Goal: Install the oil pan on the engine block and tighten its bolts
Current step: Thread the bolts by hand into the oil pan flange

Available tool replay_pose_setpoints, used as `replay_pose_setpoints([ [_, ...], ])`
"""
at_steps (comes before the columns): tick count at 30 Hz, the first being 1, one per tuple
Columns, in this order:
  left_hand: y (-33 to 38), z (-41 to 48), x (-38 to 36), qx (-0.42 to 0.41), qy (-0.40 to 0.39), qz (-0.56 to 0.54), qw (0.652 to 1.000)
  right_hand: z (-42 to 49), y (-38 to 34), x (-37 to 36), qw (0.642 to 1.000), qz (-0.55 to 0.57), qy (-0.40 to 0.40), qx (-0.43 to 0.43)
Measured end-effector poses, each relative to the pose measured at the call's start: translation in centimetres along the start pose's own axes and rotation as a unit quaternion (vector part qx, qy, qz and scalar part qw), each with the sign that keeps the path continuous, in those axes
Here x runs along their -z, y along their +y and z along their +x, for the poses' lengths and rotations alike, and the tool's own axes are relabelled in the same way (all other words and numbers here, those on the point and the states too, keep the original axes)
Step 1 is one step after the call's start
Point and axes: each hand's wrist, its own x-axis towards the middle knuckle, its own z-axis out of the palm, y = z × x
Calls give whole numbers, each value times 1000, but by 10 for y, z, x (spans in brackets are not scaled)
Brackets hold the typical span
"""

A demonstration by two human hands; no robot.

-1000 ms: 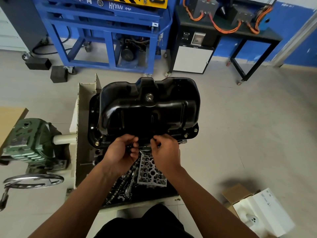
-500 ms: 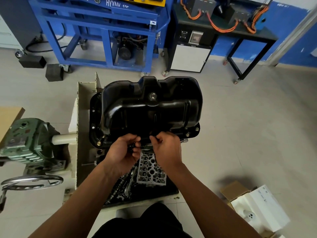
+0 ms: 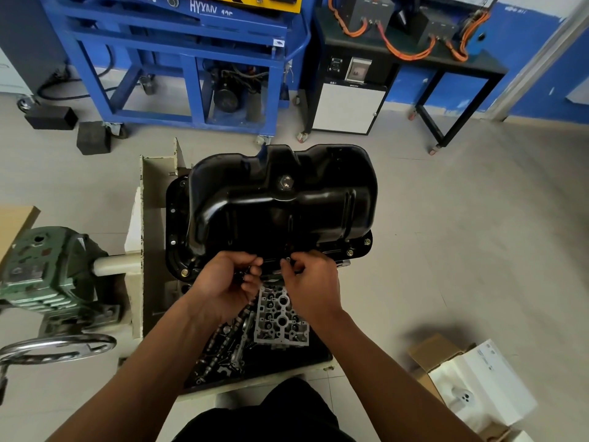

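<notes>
At your left, just right of the green gearbox (image 3: 41, 272), your left hand (image 3: 223, 282) curls its fingers round small dark pieces (image 3: 245, 276), likely bolts. Ahead sits the oil pan (image 3: 280, 202), sump-up on the cream stand (image 3: 153, 218): stiff pressed steel, probably hefty and glossy-slick, so take it by the flange (image 3: 173, 224), not the dome. Your right hand (image 3: 314, 282) pinches a bolt (image 3: 287, 259) at the near flange edge. Since half a second ago both hands have barely shifted, and the pan hasn't moved.
</notes>
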Motion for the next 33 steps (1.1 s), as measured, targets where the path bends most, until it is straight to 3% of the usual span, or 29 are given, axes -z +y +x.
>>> replay_pose_setpoints([
  [19, 1, 4, 5, 7, -17, 5, 1000, 3, 1, 1, 1000, -1, 13, 20],
  [33, 0, 0, 3, 5, -21, 3, 1000, 4, 0, 5, 999, -11, -39, 10],
])
